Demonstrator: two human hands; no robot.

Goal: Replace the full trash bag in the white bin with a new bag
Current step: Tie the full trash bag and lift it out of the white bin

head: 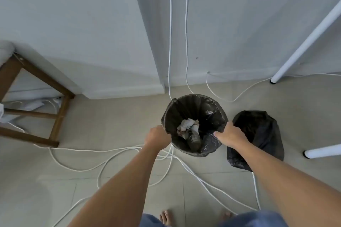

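A round bin stands on the floor near the wall, lined with a black trash bag point(191, 107) whose edge folds over the rim and hides the bin's own wall. Inside lie crumpled white paper point(187, 124) and a dark bottle point(193, 139). My left hand point(156, 137) grips the bag's edge at the rim's left side. My right hand point(229, 134) pinches the bag's edge at the rim's right side. A second black bag point(258, 129) lies crumpled on the floor just right of the bin, partly behind my right forearm.
Several white cables point(110, 155) trail across the tiled floor around and in front of the bin. A wooden stool frame point(59, 116) stands at left. White table legs point(304, 42) stand at right. My bare feet point(166, 217) are at the bottom edge.
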